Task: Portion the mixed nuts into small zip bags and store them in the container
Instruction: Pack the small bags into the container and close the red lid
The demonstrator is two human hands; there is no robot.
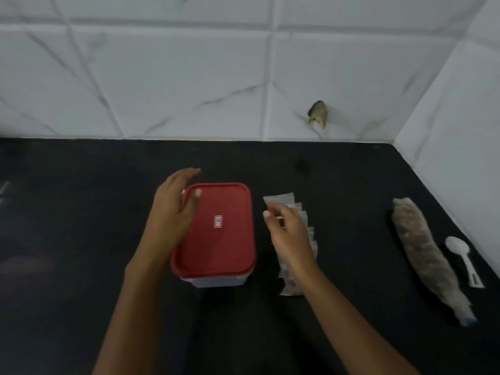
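A clear container with a red lid (216,228) stands shut in the middle of the black counter. My left hand (173,209) is at the lid's far-left corner, thumb resting on top and fingers reaching past the edge. Just right of the container lies a row of several small zip bags (281,198), overlapping one another. My right hand (289,234) hovers over that row with loosely curled fingers and covers most of it. Farther right lies a long bag of mixed nuts (424,253), with a white plastic spoon (460,253) beside it.
The black counter (81,212) meets a white marble-tiled wall (189,77) at the back and on the right. The wall has a chipped hole (319,113) near the back corner.
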